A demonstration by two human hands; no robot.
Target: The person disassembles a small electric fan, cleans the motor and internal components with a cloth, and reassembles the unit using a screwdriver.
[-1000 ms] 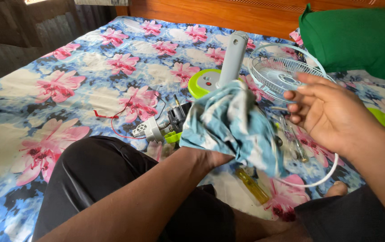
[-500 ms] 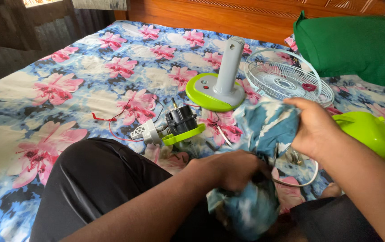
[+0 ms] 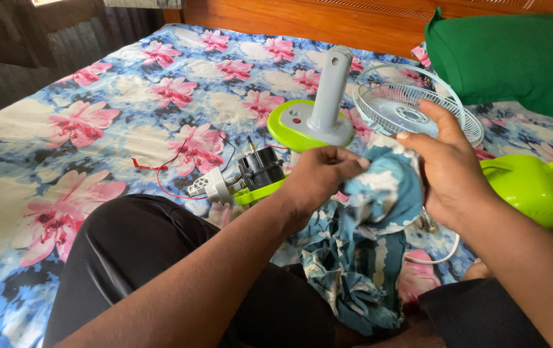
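My left hand (image 3: 321, 177) is closed on the top edge of a blue, white and dark patterned cloth (image 3: 360, 251). My right hand (image 3: 447, 167) grips the same cloth from the right side, fingers spread over it. The cloth hangs down between both hands onto my lap. Just beyond the hands stands a green fan base with a grey post (image 3: 318, 109). To its left lies a black fan motor on a green bracket (image 3: 250, 177) with red wires.
A white wire fan guard (image 3: 405, 103) lies behind my right hand. A green fan housing (image 3: 531, 187) sits at the right, a green pillow (image 3: 514, 55) at the back right. All rest on a flowered bedsheet (image 3: 96, 129) before a wooden headboard (image 3: 289, 19).
Both hands have lifted the cloth from low on my lap to chest height. The left hand moved up and forward; the right hand shifted onto the cloth's right side.
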